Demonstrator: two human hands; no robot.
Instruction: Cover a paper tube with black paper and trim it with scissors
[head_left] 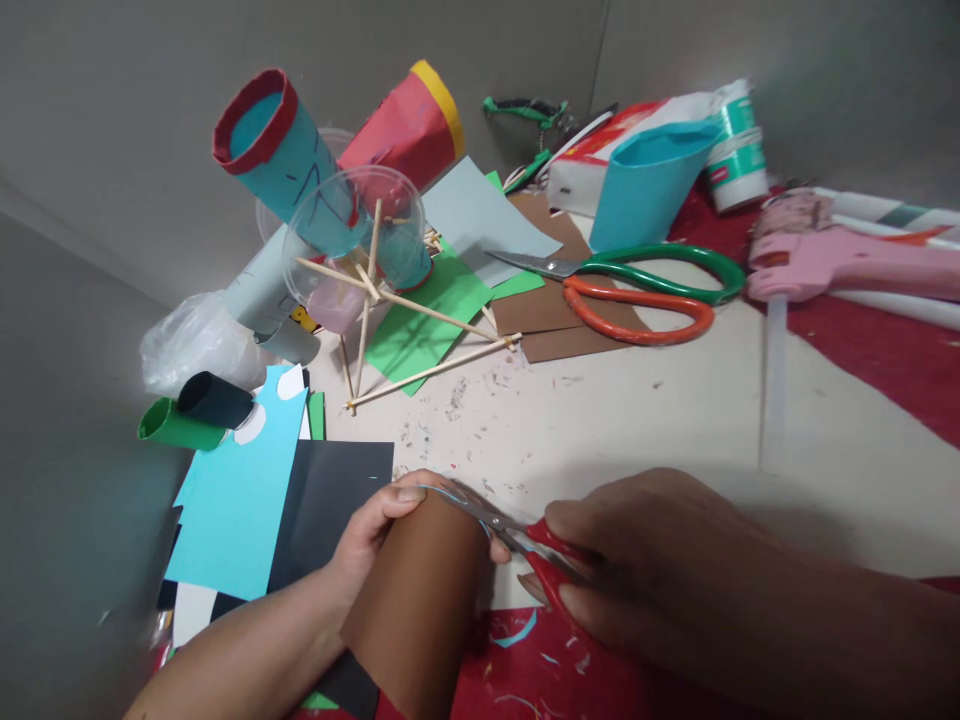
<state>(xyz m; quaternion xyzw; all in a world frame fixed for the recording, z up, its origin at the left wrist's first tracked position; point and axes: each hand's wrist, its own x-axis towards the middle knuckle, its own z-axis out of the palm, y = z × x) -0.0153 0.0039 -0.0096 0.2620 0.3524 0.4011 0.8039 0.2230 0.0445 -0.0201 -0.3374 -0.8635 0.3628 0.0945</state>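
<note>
My left hand point(390, 520) grips a curved sheet of brown paper point(424, 600), thumb on its top edge and fingers behind. A thin light-blue strip shows along that top edge. My right hand point(622, 560) is closed round the red handles of small scissors point(551, 560). Their metal blades lie at the paper's upper edge, near my left fingertips. Left of my left hand lie a light-blue sheet point(240, 500) with cut-outs and a black sheet point(337, 510).
Behind stand a stick frame point(435, 370), a blue paper tube point(292, 160) and a red paper cone point(409, 130). Large scissors point(637, 290) with green and orange handles lie on brown paper. At right is a pink glue gun point(847, 262). Paper scraps point(517, 630) litter the red cloth.
</note>
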